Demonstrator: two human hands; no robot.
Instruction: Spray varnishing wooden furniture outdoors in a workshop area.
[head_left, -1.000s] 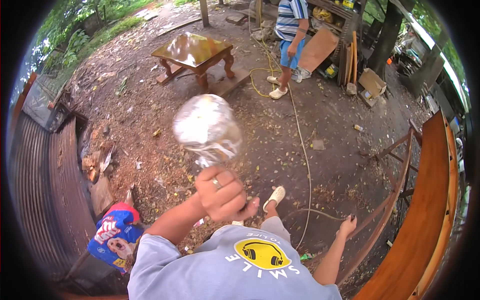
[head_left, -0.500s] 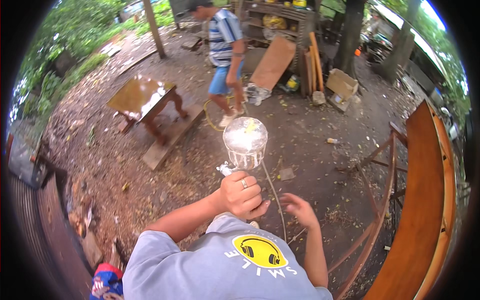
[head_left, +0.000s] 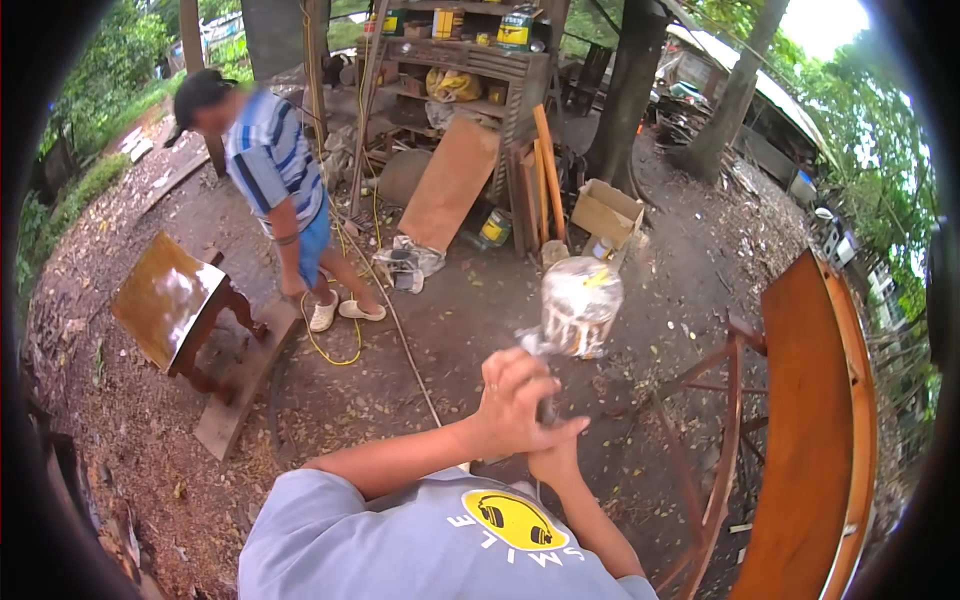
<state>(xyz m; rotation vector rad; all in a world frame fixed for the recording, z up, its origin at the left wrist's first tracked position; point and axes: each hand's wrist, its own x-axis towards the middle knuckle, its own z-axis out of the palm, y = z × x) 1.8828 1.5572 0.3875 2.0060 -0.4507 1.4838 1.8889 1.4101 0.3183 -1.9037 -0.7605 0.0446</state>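
Observation:
In front of my chest a spray gun stands upright, its round paint cup (head_left: 582, 305) on top streaked with white drips. The whitish gun head (head_left: 535, 342) juts out to the left below the cup. My left hand (head_left: 515, 400) is beside the grip, its thumb stretched out and its fingers loosely apart. Part of the dark grip shows between that thumb and fingers. Just below, my right hand (head_left: 555, 462) closes round the lower end of the grip; its fingers are mostly hidden behind my left hand.
At right stands a long varnished wooden panel (head_left: 815, 430) beside a brown frame (head_left: 725, 440). A small glossy table (head_left: 165, 300) rests on a plank (head_left: 245, 390) at left. Near it a person (head_left: 270, 170) bends down. A hose (head_left: 405, 345) crosses the leaf-strewn ground; shelves (head_left: 440, 60) hold cans.
My view has turned right. My right hand has come in from the side to the grip, while my left hand has loosened its fist. The other person now bends beside the small table.

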